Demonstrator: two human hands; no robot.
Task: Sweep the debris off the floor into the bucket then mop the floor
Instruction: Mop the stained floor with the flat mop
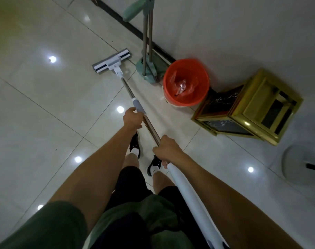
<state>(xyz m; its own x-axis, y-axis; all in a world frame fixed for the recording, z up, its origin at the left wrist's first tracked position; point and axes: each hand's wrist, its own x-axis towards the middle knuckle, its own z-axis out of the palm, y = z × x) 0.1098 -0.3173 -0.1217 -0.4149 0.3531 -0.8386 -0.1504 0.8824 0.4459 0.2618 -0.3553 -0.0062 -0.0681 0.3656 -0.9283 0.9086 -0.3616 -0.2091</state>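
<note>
Flat white mop (111,63) head down on glossy tiled floor (45,90); orange bucket (186,81) upright near wall.

Green broom head (133,9) cut off by top edge; white mop handle's (187,198) end leaves the bottom edge; crumpled contents in orange plastic bucket (187,99) indistinct.

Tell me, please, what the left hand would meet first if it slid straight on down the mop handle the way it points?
Probably the mop head: the left hand points down the bare pole, nothing between. Depth is uncertain.
</note>
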